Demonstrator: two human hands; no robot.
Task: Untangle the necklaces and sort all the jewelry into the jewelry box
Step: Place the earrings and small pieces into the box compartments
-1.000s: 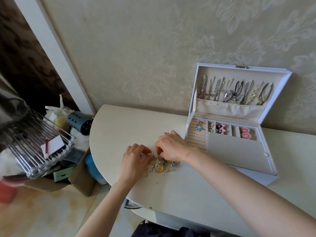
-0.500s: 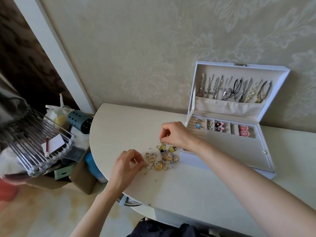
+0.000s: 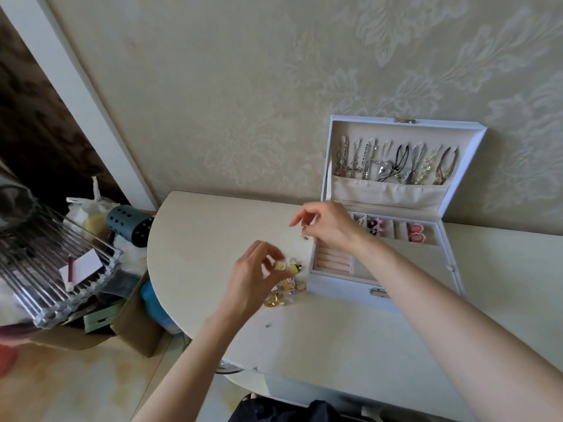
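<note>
A cream table (image 3: 198,226), rounded at left, meets a patterned wall (image 3: 243,86); clutter (image 3: 61,263) crowds the floor beyond. The box (image 3: 341,284) stands open at the back — necklaces (image 3: 396,161) in its lid. Loose jewelry (image 3: 286,287) lies beside it; the left hand (image 3: 253,278) pinches a yellow piece (image 3: 280,265), the right hand (image 3: 329,223) a small piece (image 3: 304,232).

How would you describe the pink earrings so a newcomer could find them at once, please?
Start at the open white jewelry box. In the row of small compartments under its raised lid, take the rightmost one: the pink earrings, two round rosy pieces, unlike the black-and-pink pieces further left.
</note>
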